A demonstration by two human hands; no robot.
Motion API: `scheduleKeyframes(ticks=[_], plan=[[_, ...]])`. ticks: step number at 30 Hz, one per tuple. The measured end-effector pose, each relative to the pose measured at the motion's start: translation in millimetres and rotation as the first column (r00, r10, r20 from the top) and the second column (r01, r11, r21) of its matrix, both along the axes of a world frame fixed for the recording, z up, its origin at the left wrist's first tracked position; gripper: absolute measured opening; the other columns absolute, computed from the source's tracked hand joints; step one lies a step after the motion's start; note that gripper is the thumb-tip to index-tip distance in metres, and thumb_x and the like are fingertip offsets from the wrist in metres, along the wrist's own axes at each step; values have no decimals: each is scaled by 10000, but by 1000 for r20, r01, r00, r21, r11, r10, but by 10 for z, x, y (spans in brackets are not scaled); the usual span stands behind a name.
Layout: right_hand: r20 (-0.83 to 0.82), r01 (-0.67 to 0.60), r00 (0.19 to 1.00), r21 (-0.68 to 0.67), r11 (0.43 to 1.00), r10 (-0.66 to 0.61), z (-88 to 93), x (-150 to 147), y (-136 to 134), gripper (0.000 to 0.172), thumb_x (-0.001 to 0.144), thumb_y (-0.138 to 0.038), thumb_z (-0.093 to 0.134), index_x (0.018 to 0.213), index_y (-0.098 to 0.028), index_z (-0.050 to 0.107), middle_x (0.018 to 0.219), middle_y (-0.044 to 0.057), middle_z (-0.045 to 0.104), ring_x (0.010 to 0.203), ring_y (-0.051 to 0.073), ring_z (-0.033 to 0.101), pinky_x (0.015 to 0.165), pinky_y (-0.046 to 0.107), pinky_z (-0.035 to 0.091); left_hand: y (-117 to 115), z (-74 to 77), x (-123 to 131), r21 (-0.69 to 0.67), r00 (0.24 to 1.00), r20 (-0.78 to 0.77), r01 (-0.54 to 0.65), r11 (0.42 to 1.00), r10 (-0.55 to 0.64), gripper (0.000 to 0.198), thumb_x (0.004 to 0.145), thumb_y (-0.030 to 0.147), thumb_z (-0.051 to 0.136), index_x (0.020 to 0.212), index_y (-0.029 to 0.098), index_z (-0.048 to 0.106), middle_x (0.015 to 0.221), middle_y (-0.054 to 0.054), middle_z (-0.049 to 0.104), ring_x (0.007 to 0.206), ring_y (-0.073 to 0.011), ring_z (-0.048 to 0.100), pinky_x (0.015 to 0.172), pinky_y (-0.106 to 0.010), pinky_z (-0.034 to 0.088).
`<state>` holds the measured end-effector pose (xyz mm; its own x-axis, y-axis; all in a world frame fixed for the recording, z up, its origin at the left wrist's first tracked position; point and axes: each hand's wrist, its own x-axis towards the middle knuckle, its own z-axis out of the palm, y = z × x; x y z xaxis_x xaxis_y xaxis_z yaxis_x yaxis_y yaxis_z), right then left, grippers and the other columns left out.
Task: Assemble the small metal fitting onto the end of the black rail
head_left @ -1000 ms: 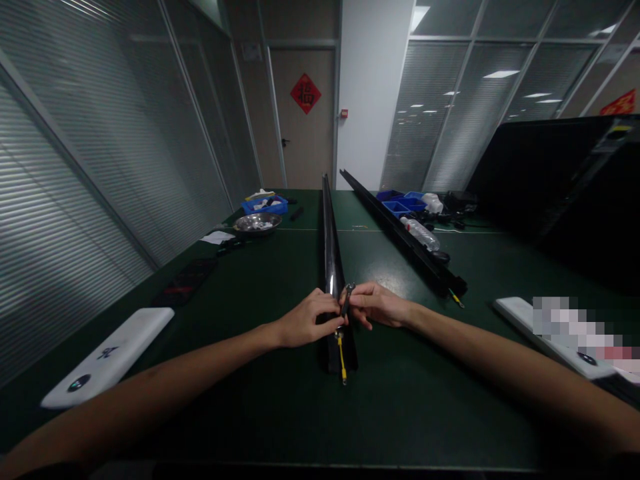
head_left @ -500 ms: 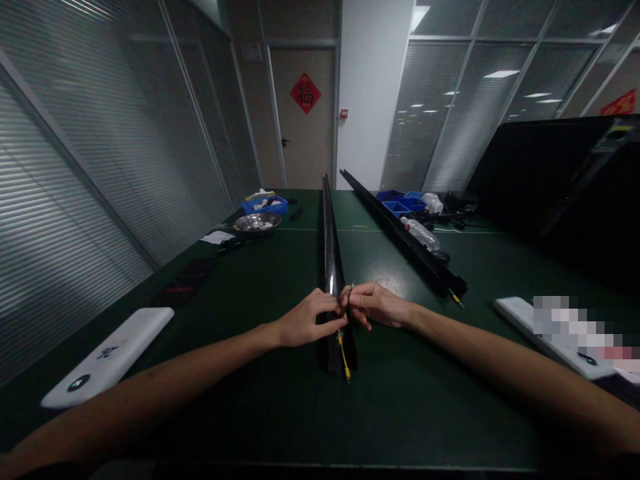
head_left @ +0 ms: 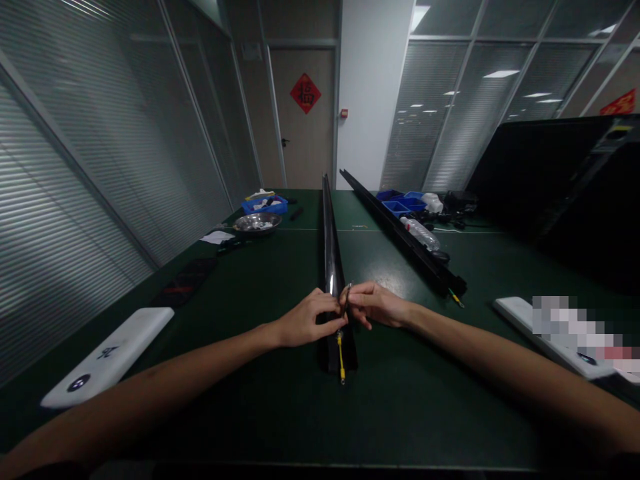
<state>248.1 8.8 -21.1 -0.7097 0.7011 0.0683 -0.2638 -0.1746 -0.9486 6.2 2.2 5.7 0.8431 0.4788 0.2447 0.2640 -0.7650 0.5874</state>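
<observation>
Both hands meeting on the long black rail (head_left: 330, 253), centre of the green table (head_left: 240, 400)

Left hand (head_left: 305, 321) clamps its fingertips on the rail near its close end, yellow wire (head_left: 341, 357) poking out just below. Right hand (head_left: 375, 303) pinches a small metal bit (head_left: 348, 289).

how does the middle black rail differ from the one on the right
The middle rail runs straight away, glossy, left hand and right hand on its near end; the right rail lies slanted, duller, no hand on it. Both are long, black, lying on the green table.
</observation>
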Motion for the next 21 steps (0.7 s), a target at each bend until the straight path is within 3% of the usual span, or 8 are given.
scheduleKeyframes(ticks=[9,21], plan=[[-9,6,1000,-28,1000,-6,27,-4,-16,316,875,-380,838,1024,-108,776,708,22,727,491,83,612,421,158,541,-2,2,-9,11,1000,4,5,1000,-5,205,1047,329,552,1041,196,708,1078,-49,744,1046,-225,656,984,-363,357],[1,18,1000,-42,999,-18,-37,9,17,315,866,-346,848,1041,-96,772,780,71,784,495,84,636,425,159,545,-5,16,-1,6,1000,7,8,1000,-8,216,1052,319,540,1059,193,716,1096,-51,747,1061,-224,652,976,-363,347]])
